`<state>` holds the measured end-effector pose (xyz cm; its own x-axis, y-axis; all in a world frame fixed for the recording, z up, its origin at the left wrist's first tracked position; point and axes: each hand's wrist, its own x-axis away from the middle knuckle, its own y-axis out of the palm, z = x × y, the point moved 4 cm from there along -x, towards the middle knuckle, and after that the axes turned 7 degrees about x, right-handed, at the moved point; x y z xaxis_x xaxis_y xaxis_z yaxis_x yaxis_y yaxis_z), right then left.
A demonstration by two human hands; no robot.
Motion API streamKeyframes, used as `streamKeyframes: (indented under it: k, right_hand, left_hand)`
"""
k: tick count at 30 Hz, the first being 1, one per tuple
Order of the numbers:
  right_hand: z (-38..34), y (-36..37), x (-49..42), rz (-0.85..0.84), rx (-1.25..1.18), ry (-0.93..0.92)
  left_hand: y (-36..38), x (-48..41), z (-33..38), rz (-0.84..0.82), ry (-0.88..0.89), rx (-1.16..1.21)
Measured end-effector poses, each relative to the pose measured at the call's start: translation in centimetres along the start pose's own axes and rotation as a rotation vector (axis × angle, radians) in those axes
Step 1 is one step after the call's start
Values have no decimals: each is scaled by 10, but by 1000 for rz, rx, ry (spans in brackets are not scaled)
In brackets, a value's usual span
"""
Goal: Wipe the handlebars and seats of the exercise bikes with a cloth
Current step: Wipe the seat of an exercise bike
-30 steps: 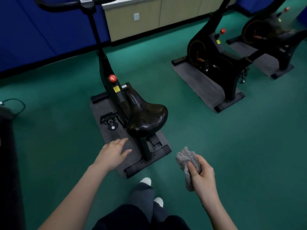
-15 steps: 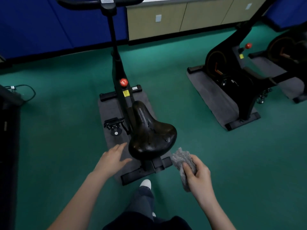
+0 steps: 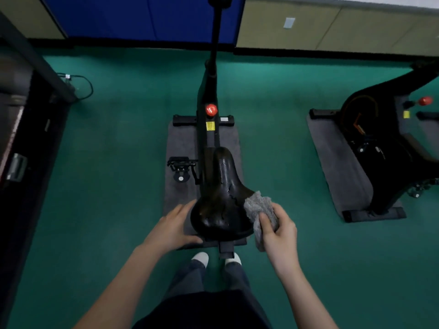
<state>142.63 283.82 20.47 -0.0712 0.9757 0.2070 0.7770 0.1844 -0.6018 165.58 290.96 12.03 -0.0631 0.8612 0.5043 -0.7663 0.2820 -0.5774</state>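
Note:
A black exercise bike (image 3: pixel 208 96) stands straight ahead on a grey mat (image 3: pixel 180 143). Its glossy black seat (image 3: pixel 222 200) is right in front of me. My left hand (image 3: pixel 174 227) rests against the seat's left rear edge with fingers fairly straight and the thumb under the rim. My right hand (image 3: pixel 279 230) grips a crumpled grey cloth (image 3: pixel 260 210), which touches the seat's right rear side. The handlebars are cut off at the top of the view.
A second black bike (image 3: pixel 389 148) stands on its own mat at the right. Dark equipment (image 3: pixel 21 143) with a cable (image 3: pixel 83 86) fills the left side. Green floor surrounds the bikes; blue and beige wall panels run along the back. My feet (image 3: pixel 200 258) are just behind the seat.
I have stepped in behind the bike, so it is now centred. My left hand has come to the seat's left edge and my right hand has brought the cloth against its right side.

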Motion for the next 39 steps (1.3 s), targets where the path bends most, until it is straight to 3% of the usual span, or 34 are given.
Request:
streamKeyframes:
  k: [5,13,17,24,29,34,39]
  right_hand:
    - [-7,4,-47,-65,24,-138]
    - [-51,31,-132,-101,151,-553]
    - [-67,61,-159,-218,218,-667]
    - [-68,99,-154,-412,469,-938]
    - [-53,93,-121,-517,485,-1171]
    - [-26,79,-96,-615,339,-1095]
    - [-42,80,-125,-424,297,-975]
  left_hand:
    - [12,4,2,114,-41,187]
    - [39,7,11,306,-64,363]
    - [40,4,13,378,-94,368]
    - [41,0,9,414,-69,389]
    - [44,-2,4,417,-60,389]
    - [48,-3,-1,418,-52,421]
    - [47,-5,-4,416,-36,421]
